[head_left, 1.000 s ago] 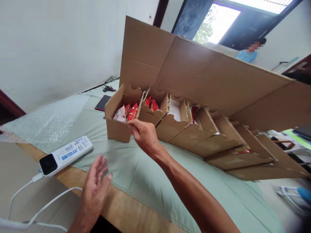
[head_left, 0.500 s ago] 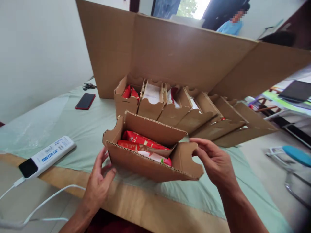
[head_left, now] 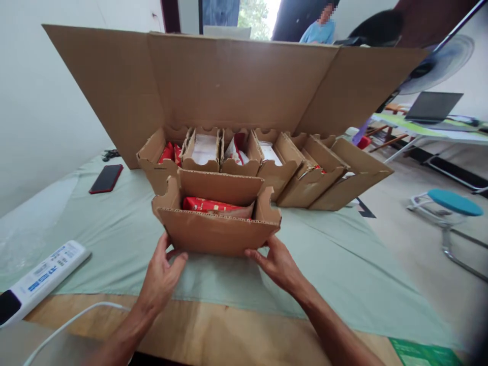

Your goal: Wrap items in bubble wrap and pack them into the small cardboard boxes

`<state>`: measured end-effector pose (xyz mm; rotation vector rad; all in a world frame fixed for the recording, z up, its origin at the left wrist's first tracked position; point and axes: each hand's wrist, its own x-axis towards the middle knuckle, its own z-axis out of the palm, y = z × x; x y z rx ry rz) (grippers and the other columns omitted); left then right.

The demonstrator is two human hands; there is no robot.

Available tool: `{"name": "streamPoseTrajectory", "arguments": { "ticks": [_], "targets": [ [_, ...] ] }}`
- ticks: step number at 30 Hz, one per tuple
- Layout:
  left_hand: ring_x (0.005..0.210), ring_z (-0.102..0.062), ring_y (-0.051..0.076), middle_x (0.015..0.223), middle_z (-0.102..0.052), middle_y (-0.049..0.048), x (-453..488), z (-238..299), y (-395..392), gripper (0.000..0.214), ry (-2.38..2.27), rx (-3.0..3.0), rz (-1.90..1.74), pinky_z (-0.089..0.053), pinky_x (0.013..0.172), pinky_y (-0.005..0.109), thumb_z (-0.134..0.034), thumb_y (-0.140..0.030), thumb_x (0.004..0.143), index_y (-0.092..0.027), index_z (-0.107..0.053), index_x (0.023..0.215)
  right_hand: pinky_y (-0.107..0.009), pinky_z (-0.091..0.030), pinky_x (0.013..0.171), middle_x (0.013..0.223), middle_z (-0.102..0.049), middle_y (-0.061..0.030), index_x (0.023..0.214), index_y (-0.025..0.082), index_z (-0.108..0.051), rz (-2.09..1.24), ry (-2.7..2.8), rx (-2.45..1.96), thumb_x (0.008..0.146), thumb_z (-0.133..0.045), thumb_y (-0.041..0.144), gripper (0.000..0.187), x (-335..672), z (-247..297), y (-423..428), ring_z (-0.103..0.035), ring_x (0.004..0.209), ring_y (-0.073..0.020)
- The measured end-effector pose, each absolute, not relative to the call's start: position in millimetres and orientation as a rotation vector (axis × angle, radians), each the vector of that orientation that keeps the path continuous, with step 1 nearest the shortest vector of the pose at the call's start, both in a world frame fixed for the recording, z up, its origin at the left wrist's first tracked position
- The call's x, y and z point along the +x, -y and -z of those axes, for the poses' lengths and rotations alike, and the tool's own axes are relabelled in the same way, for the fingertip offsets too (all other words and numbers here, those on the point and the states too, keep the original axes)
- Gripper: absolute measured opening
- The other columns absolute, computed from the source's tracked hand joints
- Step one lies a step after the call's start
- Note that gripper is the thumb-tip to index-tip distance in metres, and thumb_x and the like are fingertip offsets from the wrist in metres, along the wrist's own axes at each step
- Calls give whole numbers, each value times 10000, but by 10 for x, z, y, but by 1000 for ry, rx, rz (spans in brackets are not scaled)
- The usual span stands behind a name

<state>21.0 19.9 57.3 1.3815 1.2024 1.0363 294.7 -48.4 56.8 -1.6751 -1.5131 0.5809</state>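
Observation:
A small open cardboard tray with scalloped ends sits on the green cloth right in front of me. Red snack packets lie inside it. My left hand grips the tray's lower left corner, thumb and fingers curled against it. My right hand holds the lower right corner the same way. Behind it stands a row of several similar trays with red and white packets, backed by a large unfolded cardboard sheet.
A red phone lies on the cloth at the left. A white device with a cable rests at the near left edge. A blue stool, a laptop and a person are at the right and back.
My right hand pulled the leftmost tray out of the row and toward me. Both hands now hold it at its lower corners, squared up in front of me.

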Motion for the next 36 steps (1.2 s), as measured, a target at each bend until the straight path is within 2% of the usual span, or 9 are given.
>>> {"name": "streamPoseTrajectory", "arguments": {
  "ticks": [2,7,12,16,19,24,31,33,36],
  "targets": [
    [1227,-601,309,1282,-618,159,385,-603,-393,627,-1145,1420,-1067,-488,1069,468,-657,-384,754,-141,-483,1306,-440,-598,793,1067,-742,-107,1219,196,-614,-554,1470,-1694,851,-677,460,458,3039,-551,290,-686,809,-251],
    [1342,-546,317,1453,-553,174,647,-557,-684,774,-1055,1451,-1069,-442,1133,487,-636,-336,752,-159,-380,1460,-410,-594,812,1225,-708,-133,1234,195,-602,-471,1335,-1627,858,-614,430,444,3127,-373,35,-693,954,-253],
    [1502,-372,381,1640,-343,235,287,-366,-499,856,-1282,1560,-969,-369,1177,583,-600,-382,837,-139,-256,1582,-384,-576,775,1025,-778,-126,1124,171,-674,-486,1315,-1784,855,-552,439,399,3140,-272,148,-720,854,-248],
    [1461,-444,376,1557,-493,215,-174,-347,-164,651,-1252,2011,-576,-348,1195,609,-597,-313,862,-151,-484,1482,-378,-537,674,827,-797,-100,902,207,-734,-440,1398,-2056,845,-494,500,383,3195,-335,199,-730,727,-270],
    [1524,-350,379,1593,-464,190,-310,-325,55,531,-1214,2258,-336,-252,1247,621,-641,-253,849,-175,-607,1373,-393,-516,629,738,-788,-75,798,241,-735,-396,1571,-2145,841,-493,525,376,3073,-322,204,-721,659,-290],
    [1577,-228,365,1671,-330,186,-266,-131,207,624,-1260,2434,-385,-181,1269,619,-649,-290,900,-213,-490,1498,-390,-556,656,746,-788,-46,778,255,-739,-263,1845,-1875,904,-518,494,349,2510,-259,240,-715,661,-266],
    [1580,-213,352,1677,-327,165,-312,-123,160,733,-1124,2358,-528,-114,1283,608,-601,-348,946,-205,-308,1602,-314,-569,765,865,-790,-40,931,229,-732,-389,2148,-1318,988,-516,260,226,1358,-592,-420,-739,787,-201],
    [1552,-273,356,1637,-401,158,-310,-104,134,713,-1105,2265,-597,-150,1281,596,-596,-419,950,-201,-353,1583,-319,-557,821,914,-790,-51,968,225,-727,-431,2229,-1157,993,-517,223,212,903,-735,-756,-738,852,-203],
    [1467,-391,392,1534,-505,198,-260,15,100,632,-1105,2187,-657,-217,1257,601,-658,-481,889,-166,-553,1427,-339,-528,880,976,-788,-58,991,227,-729,-535,2415,-948,1005,-533,211,197,103,-938,-1257,-721,939,-216]
  ]
}}
